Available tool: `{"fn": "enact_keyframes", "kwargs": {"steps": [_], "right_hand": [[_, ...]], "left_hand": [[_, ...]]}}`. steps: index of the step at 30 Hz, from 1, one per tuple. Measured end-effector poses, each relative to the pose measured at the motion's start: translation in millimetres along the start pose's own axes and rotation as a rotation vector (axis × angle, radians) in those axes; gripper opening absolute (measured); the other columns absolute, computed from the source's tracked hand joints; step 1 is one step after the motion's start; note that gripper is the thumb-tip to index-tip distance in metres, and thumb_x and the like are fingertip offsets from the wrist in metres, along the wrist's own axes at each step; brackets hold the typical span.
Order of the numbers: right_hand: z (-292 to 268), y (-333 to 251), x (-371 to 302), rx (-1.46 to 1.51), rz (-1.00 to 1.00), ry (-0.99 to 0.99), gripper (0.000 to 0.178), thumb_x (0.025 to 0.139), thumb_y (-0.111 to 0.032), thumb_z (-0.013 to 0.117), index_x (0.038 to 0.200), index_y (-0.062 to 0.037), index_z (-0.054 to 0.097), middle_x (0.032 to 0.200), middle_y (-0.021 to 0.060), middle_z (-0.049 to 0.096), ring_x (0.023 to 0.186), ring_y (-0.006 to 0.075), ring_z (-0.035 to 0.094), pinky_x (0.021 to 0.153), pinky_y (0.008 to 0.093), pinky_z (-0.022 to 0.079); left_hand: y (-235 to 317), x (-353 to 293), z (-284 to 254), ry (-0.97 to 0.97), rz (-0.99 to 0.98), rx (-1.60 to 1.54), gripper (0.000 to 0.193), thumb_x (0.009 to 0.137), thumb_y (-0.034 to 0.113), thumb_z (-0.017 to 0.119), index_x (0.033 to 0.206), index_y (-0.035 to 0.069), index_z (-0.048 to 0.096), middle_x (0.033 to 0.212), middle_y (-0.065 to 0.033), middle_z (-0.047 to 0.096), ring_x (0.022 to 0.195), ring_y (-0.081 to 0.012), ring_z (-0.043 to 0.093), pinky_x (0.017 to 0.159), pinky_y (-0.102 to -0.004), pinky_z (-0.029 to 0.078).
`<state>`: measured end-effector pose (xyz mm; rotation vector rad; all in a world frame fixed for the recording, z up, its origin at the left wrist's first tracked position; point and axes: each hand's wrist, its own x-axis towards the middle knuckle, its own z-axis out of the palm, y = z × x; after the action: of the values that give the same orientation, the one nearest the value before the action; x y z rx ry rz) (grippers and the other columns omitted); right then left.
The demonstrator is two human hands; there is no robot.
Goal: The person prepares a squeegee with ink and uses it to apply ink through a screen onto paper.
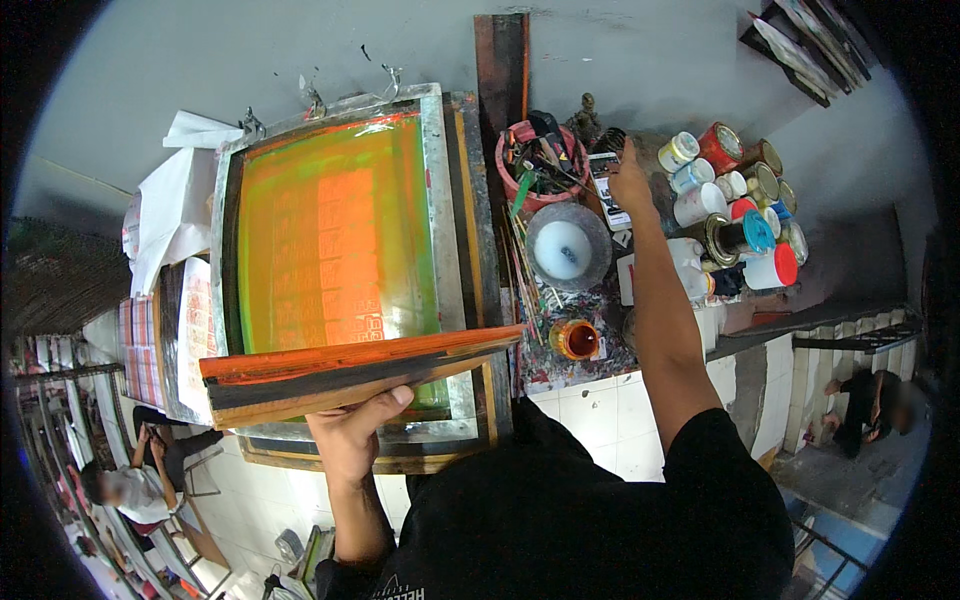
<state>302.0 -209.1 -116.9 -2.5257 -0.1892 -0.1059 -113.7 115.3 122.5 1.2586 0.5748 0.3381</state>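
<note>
Clutching a squeegee (355,367), left hand (352,432) fronts grey wall (200,60); right hand (630,182), grip unclear, overhangs stained table (548,377).

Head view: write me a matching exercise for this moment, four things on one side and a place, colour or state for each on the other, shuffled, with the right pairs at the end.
Things:
1. wooden squeegee
2. phone
3. bowl
4. bucket

Places, colours, states:
A. pink, with a jumble of tools inside
B. right next to the right hand
C. gripped by the left hand
D. grey, with something white inside

Pairs: 1-C, 2-B, 3-D, 4-A
</note>
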Motion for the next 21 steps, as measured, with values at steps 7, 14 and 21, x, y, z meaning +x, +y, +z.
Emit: {"fn": "enact_keyframes", "kwargs": {"steps": [7,14,21], "right_hand": [[-33.2,-53.2,-13.2,0.270,0.095,0.084,0.072,0.083,0.011,0.045,0.150,-0.0002,0.024,0.131,0.0217,0.056,0.111,0.0276,0.065,0.092,0.0354,0.051],[-30.8,-46.9,-12.8,0.287,0.107,0.042,0.077,0.080,0.010,0.051,0.151,-0.0020,0.024,0.134,0.0254,0.054,0.113,0.0332,0.062,0.094,0.0409,0.050],[-5.9,-3.3,-7.8,0.145,0.028,-0.001,0.080,0.077,0.011,0.051,0.151,0.0004,0.022,0.134,0.0256,0.054,0.115,0.0345,0.062,0.099,0.0411,0.048]], "left_hand": [[-1.4,8.6,1.4,-0.006,-0.012,-0.028,0.032,0.069,-0.013,0.076,0.098,-0.003,0.068,0.090,-0.0108,0.071,0.079,-0.0176,0.067,0.073,-0.0297,0.056],[-3.9,15.6,0.5,-0.021,-0.006,-0.016,0.032,0.069,-0.013,0.076,0.099,-0.004,0.068,0.091,-0.0111,0.071,0.082,-0.0193,0.068,0.078,-0.0312,0.055],[-3.7,16.6,-1.7,-0.038,-0.055,-0.021,0.032,0.069,-0.012,0.076,0.099,-0.004,0.068,0.092,-0.0109,0.071,0.083,-0.0197,0.068,0.080,-0.0322,0.054]]}}
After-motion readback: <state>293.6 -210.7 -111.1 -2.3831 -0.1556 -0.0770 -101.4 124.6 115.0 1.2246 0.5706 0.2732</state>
